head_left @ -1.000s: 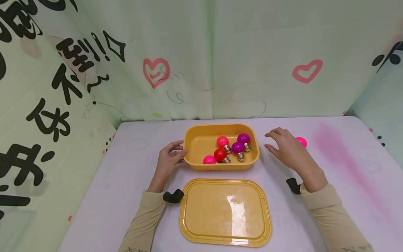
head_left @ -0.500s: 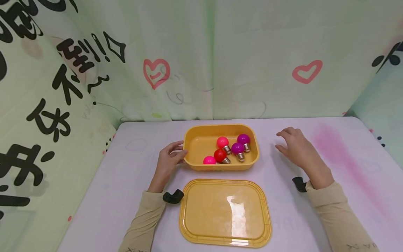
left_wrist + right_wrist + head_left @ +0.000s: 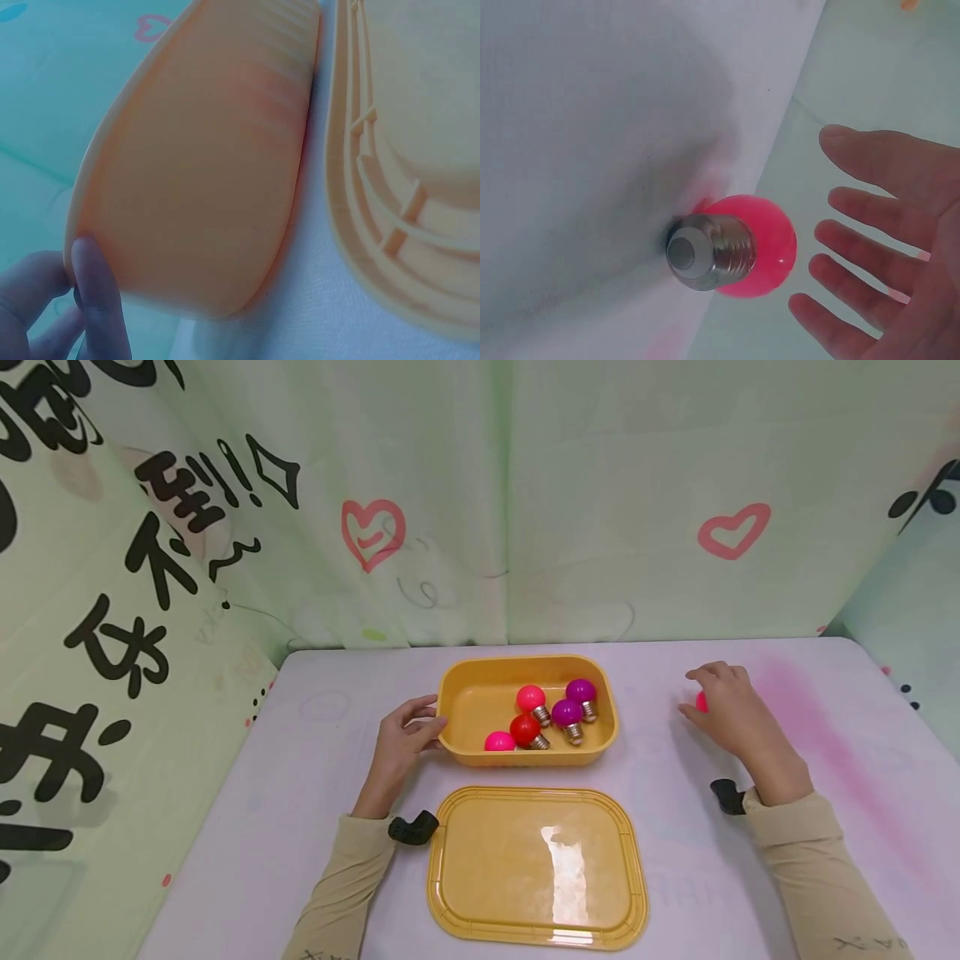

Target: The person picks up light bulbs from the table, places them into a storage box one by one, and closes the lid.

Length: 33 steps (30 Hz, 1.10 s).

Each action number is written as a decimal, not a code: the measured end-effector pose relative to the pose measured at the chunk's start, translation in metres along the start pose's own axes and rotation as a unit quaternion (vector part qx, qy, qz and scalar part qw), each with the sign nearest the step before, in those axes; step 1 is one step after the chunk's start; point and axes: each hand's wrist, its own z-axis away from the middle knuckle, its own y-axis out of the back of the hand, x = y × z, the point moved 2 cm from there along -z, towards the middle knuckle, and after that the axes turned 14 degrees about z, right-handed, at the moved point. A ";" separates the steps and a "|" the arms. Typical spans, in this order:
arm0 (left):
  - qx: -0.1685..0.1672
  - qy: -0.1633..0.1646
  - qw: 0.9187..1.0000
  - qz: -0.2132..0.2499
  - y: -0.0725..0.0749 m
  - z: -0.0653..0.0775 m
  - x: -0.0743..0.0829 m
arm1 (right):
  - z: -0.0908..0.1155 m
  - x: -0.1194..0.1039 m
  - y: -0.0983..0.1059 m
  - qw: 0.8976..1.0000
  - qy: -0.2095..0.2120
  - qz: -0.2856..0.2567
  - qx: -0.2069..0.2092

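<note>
At the left end of a yellow plastic box (image 3: 528, 758), my left hand (image 3: 403, 745) pinches the rim. The left wrist view shows the thumb (image 3: 96, 289) against the box's outer wall and fingers at its edge. Several light bulbs lie in the box, among them a red bulb (image 3: 525, 728) and a purple bulb (image 3: 566, 712). To the right, my right hand (image 3: 733, 714) hovers with spread fingers around a pink bulb (image 3: 769, 247). That bulb lies on the table with its metal screw base (image 3: 709, 251) facing the wrist camera, and a gap separates it from the fingertips.
In front of the box lies a flat yellow lid (image 3: 510, 860) with a raised edge. The white table (image 3: 262, 827) carries a pink stain at the right. A pale green curtain (image 3: 600, 527) with drawn hearts hangs behind it.
My right hand has moved right, away from the box, and the pink bulb that was behind it now shows between its thumb and fingers. My left hand stays at the box's rim.
</note>
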 end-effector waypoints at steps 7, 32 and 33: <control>0.001 0.003 1.000 0.001 0.000 0.001 0.001 | 0.002 0.010 -0.004 0.999 -0.024 -0.008 -0.032; 0.002 0.004 1.000 -0.003 -0.002 0.003 0.003 | 0.004 0.024 -0.010 0.997 -0.039 -0.009 -0.073; 0.002 0.004 1.000 -0.004 -0.002 0.003 0.003 | 0.004 0.024 -0.010 0.997 -0.039 -0.010 -0.072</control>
